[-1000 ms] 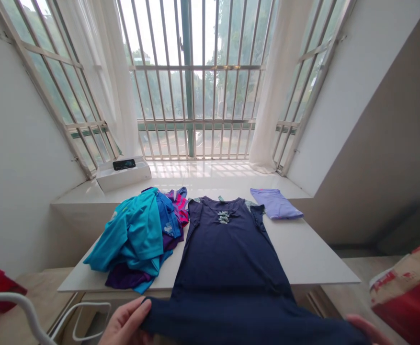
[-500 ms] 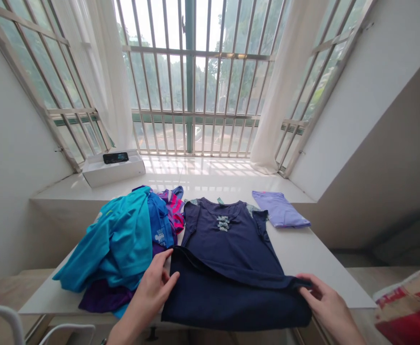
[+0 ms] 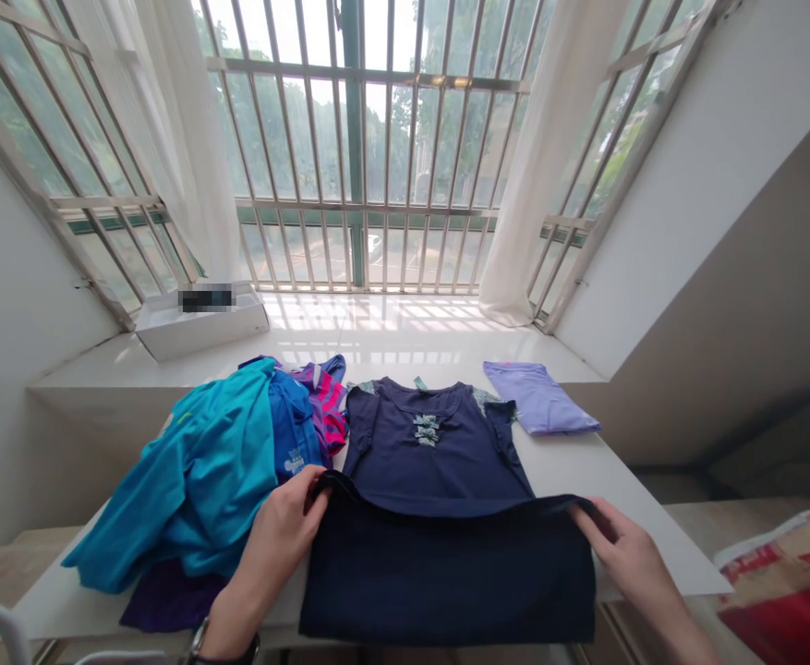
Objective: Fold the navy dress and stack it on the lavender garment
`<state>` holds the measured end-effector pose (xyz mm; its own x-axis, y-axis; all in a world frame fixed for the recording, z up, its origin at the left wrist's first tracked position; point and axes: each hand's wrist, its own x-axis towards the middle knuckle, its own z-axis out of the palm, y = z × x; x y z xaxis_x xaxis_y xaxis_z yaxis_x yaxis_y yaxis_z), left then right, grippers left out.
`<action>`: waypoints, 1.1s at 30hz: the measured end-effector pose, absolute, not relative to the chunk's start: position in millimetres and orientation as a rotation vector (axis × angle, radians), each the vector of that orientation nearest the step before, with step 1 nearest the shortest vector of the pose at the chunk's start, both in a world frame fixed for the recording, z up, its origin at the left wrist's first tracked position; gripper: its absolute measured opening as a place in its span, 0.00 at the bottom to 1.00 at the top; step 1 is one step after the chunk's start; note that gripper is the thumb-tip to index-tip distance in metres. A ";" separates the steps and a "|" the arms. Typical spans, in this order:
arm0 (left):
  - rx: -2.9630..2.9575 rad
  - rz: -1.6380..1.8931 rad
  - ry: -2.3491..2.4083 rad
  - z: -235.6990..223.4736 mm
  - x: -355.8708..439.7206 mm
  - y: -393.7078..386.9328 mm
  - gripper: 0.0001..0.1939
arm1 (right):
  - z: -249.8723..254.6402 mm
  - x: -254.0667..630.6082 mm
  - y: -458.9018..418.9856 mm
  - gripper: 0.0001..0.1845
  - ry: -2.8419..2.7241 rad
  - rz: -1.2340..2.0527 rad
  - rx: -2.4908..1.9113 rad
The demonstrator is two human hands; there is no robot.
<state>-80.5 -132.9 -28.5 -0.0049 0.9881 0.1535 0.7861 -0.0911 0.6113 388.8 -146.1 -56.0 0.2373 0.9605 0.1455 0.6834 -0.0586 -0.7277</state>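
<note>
A navy sleeveless top [image 3: 432,453] lies flat on the white table [image 3: 654,526], its lower half folded up over the body. A small pale green bow decorates the neckline. My left hand [image 3: 276,540] pinches the folded edge at its left corner, beside a heap of clothes. My right hand [image 3: 619,545] grips the same edge at its right corner. The heap [image 3: 238,471] holds a teal garment, a blue one, a pink striped one and a purple one. The folded layer hides the top's lower part.
A folded lilac garment [image 3: 536,399] lies beyond the top on the right. A white box [image 3: 200,323] stands on the white window sill [image 3: 377,356], below barred windows and sheer curtains. A red and brown paper bag [image 3: 792,582] sits low at right.
Both hands have carried the top's hem away from me and laid it over the body, forming a fold. The view has also shifted slightly.
</note>
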 end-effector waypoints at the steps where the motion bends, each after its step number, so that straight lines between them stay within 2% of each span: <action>1: 1.945 0.748 1.858 -29.6 -80.8 -131.9 0.11 | -55.3 385.9 -141.6 0.20 -1.543 0.488 -1.845; 4: 1.968 0.677 1.901 -36.5 -81.8 -131.2 0.12 | -58.0 380.4 -132.7 0.23 -1.613 0.420 -1.958; 9: 2.045 0.769 1.984 -41.5 -81.8 -135.5 0.15 | -65.1 380.5 -133.4 0.22 -1.584 0.352 -2.042; 12: 2.201 0.857 2.110 -33.8 -76.7 -139.1 0.16 | -63.1 374.0 -139.4 0.22 -1.568 0.084 -1.961; 15: 2.449 0.799 1.917 -21.6 -69.5 -138.5 0.16 | -58.4 360.5 -143.7 0.19 -1.732 -0.110 -1.724; 18: 2.636 0.519 1.638 -11.1 -65.8 -131.8 0.15 | -56.9 350.9 -142.2 0.15 -2.002 0.012 -1.533; 22: 2.612 0.256 1.638 -5.6 -70.1 -119.9 0.08 | -59.5 355.3 -135.1 0.17 -2.090 0.137 -1.531; 26: 2.516 0.305 1.752 -8.4 -76.9 -109.8 0.11 | -58.9 364.5 -127.6 0.12 -2.034 0.275 -1.582; 33: 2.430 0.244 1.989 -10.4 -69.5 -102.8 0.14 | -57.2 361.6 -113.9 0.19 -1.780 0.396 -1.728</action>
<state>-69.5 -102.8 -10.4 0.1906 0.9738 0.1243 0.9750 -0.2025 0.0918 361.6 -113.9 -57.2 0.0472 0.9742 0.2209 0.7889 0.0993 -0.6064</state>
